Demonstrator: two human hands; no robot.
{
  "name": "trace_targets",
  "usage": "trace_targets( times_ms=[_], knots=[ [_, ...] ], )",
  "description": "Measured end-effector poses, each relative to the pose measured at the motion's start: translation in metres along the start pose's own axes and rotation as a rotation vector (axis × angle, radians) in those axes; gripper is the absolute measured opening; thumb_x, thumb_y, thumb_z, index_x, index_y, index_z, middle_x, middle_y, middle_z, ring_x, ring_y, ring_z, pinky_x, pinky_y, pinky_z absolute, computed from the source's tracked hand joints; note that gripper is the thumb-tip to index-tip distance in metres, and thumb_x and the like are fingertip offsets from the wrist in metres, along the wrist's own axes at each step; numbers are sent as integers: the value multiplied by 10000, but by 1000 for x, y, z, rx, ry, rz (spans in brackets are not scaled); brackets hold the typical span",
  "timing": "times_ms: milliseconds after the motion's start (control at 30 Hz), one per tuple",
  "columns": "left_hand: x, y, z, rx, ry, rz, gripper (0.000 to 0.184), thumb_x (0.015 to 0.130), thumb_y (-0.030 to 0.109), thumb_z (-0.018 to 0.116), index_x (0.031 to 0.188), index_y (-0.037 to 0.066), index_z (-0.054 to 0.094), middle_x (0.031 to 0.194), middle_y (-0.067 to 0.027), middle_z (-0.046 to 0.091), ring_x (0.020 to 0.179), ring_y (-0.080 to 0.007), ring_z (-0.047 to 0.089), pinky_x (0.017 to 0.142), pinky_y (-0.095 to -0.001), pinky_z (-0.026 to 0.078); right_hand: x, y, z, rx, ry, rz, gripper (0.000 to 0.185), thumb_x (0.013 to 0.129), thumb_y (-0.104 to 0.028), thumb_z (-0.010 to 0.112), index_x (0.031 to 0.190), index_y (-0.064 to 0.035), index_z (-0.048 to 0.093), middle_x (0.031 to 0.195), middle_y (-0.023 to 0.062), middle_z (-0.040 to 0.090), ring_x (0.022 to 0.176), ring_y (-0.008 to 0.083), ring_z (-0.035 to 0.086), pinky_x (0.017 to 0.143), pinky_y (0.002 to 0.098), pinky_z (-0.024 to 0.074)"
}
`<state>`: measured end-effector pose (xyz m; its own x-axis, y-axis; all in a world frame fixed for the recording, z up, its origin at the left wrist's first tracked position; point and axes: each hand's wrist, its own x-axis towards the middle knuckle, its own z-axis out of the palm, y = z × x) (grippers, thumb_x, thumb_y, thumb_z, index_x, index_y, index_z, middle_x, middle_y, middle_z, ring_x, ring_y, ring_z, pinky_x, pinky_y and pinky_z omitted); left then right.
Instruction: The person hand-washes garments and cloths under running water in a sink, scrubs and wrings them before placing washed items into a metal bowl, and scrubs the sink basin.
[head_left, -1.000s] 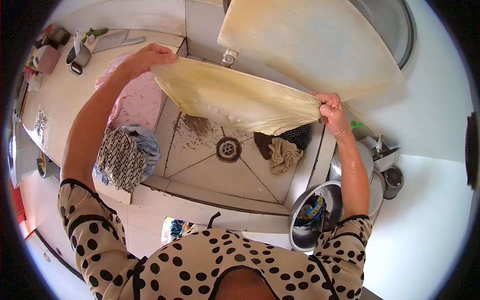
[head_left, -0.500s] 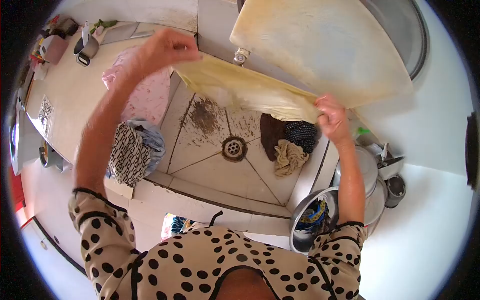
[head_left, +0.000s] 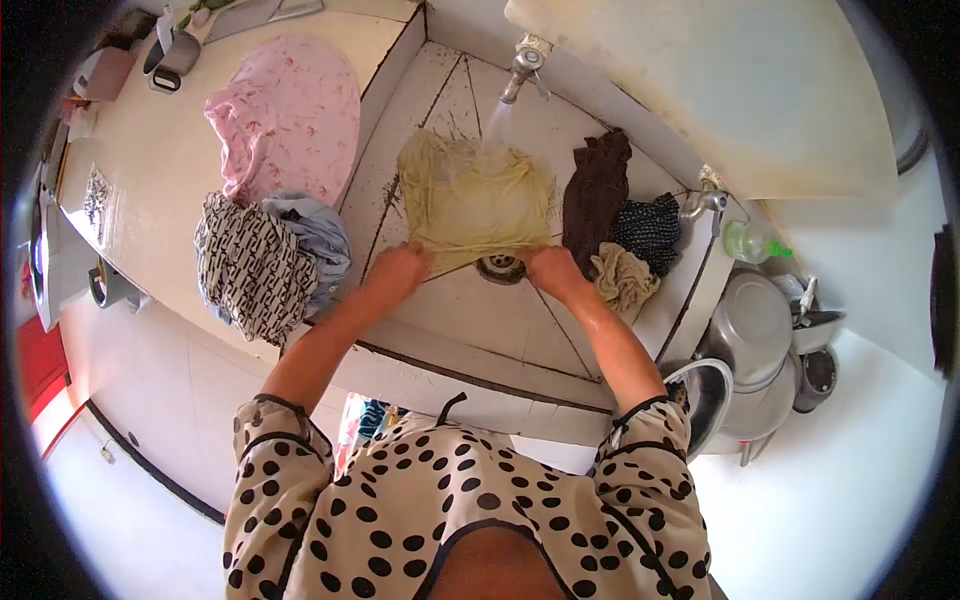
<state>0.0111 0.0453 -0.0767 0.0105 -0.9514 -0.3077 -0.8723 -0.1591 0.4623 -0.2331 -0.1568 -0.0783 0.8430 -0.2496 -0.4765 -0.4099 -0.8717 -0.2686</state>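
Observation:
A wet pale-yellow cloth [head_left: 480,200] lies spread in the tiled sink, its near edge held taut between both hands. My left hand [head_left: 402,270] is closed on the near left corner, and my right hand [head_left: 556,270] grips the near right corner. Water runs from a tap [head_left: 524,68] onto the cloth's far part. The drain [head_left: 501,268] is partly covered by the near edge. To the right of the cloth lie a dark brown cloth [head_left: 596,195], a dark patterned cloth [head_left: 648,232] and a beige cloth [head_left: 624,276].
On the left counter lie a pink garment [head_left: 290,115], a black-and-white patterned cloth [head_left: 255,265] and a light-blue cloth [head_left: 318,240]. A second tap [head_left: 706,200], a green-capped bottle [head_left: 752,243], metal pots [head_left: 752,325] and a basin [head_left: 712,400] stand right. A large pale board [head_left: 720,90] leans behind.
The yellow cloth has come down from above the sink to its floor, with both hands lowered and closer together. The view has shifted, and running water now shows at the tap.

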Motion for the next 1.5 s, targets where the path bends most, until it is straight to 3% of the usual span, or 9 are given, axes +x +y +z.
trace_targets(
  times_ms=[133, 433, 533, 733, 833, 933, 1133, 1333, 1500],
  knots=[
    [31, 1, 9, -59, 369, -20, 214, 769, 113, 648, 968, 34, 633, 875, -149, 606, 791, -328, 624, 682, -424, 514, 12, -9, -8, 248, 241, 173, 324, 801, -66, 594, 1124, -51, 613, 1079, 140, 586, 992, 320, 600, 817, 451, 502],
    [49, -1, 16, 75, 20, -99, 279, 773, 179, 662, 1012, 46, 611, 937, -168, 606, 866, -341, 626, 712, -470, 516, 28, 10, 27, 166, 517, 103, 205, 810, -141, 618, 1004, -76, 623, 967, 105, 611, 924, 248, 600, 738, 378, 485],
    [50, -2, 24, 5, 147, -48, 200, 777, 178, 646, 921, 39, 624, 916, -162, 606, 813, -343, 628, 692, -470, 513, 32, 6, 16, 1064, 330, 301, 133, 819, -109, 602, 942, -58, 595, 822, 66, 604, 770, 174, 570, 687, 313, 453],
    [52, -1, 12, -231, 189, -100, 177, 759, 197, 663, 868, 61, 632, 834, -154, 617, 770, -357, 618, 671, -470, 498, 26, 6, -1, 911, 252, 166, 161, 817, -121, 625, 942, -30, 581, 748, 56, 586, 697, 139, 537, 660, 291, 444],
    [43, -15, 21, -71, -211, -32, 180, 764, 227, 669, 857, 76, 637, 752, -164, 621, 744, -369, 619, 654, -479, 487, 32, 16, -4, 890, 37, 247, 263, 799, -137, 665, 1035, -44, 594, 834, 85, 617, 763, 191, 593, 695, 314, 473],
    [30, -11, 19, -186, -378, -110, 151, 705, 191, 691, 820, 96, 665, 715, -146, 625, 735, -364, 628, 676, -470, 491, 57, 32, -9, 439, 698, 246, 403, 767, -190, 719, 1125, -64, 582, 975, 115, 633, 870, 264, 622, 737, 365, 498],
    [73, -3, 0, -384, 510, -320, 187, 766, 183, 676, 919, 75, 678, 792, -139, 656, 765, -313, 645, 669, -419, 494, 131, 25, -18, 104, 504, 642, 413, 771, -245, 697, 1130, -80, 574, 1041, 128, 625, 921, 321, 611, 808, 396, 479],
    [126, -17, 20, -957, 686, -372, 302, 844, 287, 666, 962, 9, 672, 725, -35, 589, 677, -181, 574, 674, -323, 468, 96, -13, -81, 1783, 322, 159, 317, 838, -141, 536, 1130, -17, 541, 1037, 106, 627, 917, 226, 615, 839, 363, 494],
    [101, 36, -41, -1702, 161, -287, 331, 914, 357, 599, 972, 38, 667, 726, 19, 579, 659, -106, 527, 625, -264, 425, 35, -44, -135, 2089, 398, 98, 322, 871, -130, 498, 1177, -32, 512, 1100, 107, 600, 1006, 211, 598, 906, 359, 484]
  ],
)
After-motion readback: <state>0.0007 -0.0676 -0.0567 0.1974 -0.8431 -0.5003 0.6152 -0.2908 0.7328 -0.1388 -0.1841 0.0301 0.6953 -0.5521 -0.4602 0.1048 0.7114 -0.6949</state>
